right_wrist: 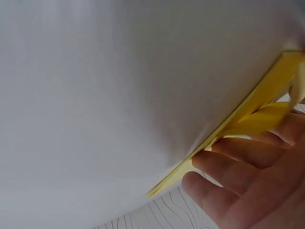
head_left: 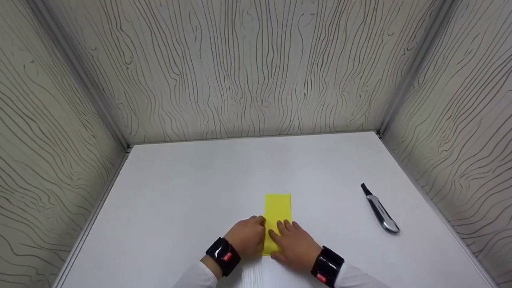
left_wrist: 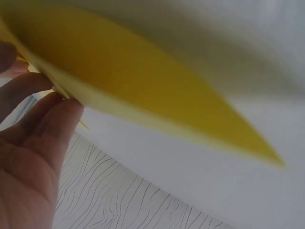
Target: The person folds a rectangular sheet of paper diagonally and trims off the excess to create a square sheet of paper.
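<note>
A folded strip of yellow paper [head_left: 278,208] lies on the white table in front of me in the head view. My left hand [head_left: 246,237] is at its left edge; in the left wrist view, thumb and fingers pinch the edge of the yellow paper [left_wrist: 143,81], whose layers bow apart. My right hand [head_left: 297,250] rests on the lower right part of the strip with its fingers spread. The right wrist view has those fingertips along the fold of the paper [right_wrist: 267,90], with one layer slightly raised.
A utility knife [head_left: 380,214] with a grey and black handle lies on the table's right side. The white tabletop [head_left: 192,180] ends at wood-grain patterned panels [head_left: 240,72] behind and on both sides.
</note>
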`<state>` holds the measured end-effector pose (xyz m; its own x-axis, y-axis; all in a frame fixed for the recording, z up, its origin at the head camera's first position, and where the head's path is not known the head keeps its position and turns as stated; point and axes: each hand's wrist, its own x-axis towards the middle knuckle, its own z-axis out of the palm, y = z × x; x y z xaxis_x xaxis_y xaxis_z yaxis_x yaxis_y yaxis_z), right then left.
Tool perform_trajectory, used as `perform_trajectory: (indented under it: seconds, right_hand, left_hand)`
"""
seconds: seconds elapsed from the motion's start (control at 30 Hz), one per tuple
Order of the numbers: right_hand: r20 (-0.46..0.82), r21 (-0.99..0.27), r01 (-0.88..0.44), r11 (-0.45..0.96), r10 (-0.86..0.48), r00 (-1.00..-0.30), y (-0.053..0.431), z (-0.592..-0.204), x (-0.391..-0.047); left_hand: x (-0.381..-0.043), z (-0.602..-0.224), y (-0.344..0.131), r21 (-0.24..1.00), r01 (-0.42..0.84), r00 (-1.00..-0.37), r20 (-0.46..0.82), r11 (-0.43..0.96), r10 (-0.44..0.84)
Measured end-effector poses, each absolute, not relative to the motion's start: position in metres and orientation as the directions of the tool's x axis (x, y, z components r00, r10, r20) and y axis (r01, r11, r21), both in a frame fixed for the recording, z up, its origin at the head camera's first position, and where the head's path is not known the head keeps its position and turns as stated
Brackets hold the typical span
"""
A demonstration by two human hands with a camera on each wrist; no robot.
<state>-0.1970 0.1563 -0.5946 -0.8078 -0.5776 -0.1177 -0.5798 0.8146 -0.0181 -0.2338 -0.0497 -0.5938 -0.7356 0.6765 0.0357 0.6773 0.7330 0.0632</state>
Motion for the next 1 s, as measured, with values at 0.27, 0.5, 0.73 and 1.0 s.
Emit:
perform_trajectory:
  seconds: [0.27,0.5,0.73,1.0]
  right_hand:
    - [-0.033,0.022,-0.655,0.756,-0.654,-0.756,0.158,-0.59,-0.193]
    - [-0.052,0.055,-0.688,0.724,-0.686,-0.726,0.157,-0.586,-0.19]
    - [0.089,0.051,-0.687,0.725,-0.688,-0.72,0.176,-0.573,-0.195]
    - [0.253,0.029,-0.579,0.815,-0.566,-0.784,0.205,-0.552,-0.213]
  left_hand:
    - [-0.233,-0.597,-0.049,0.023,0.654,-0.757,0.024,0.757,0.653]
    - [-0.234,-0.601,-0.052,-0.018,0.645,-0.764,0.013,0.764,0.645]
    - [-0.236,-0.605,-0.059,-0.12,0.613,-0.767,0.143,0.781,0.625]
    - [-0.237,-0.605,-0.061,-0.013,0.48,-0.872,0.107,0.877,0.479]
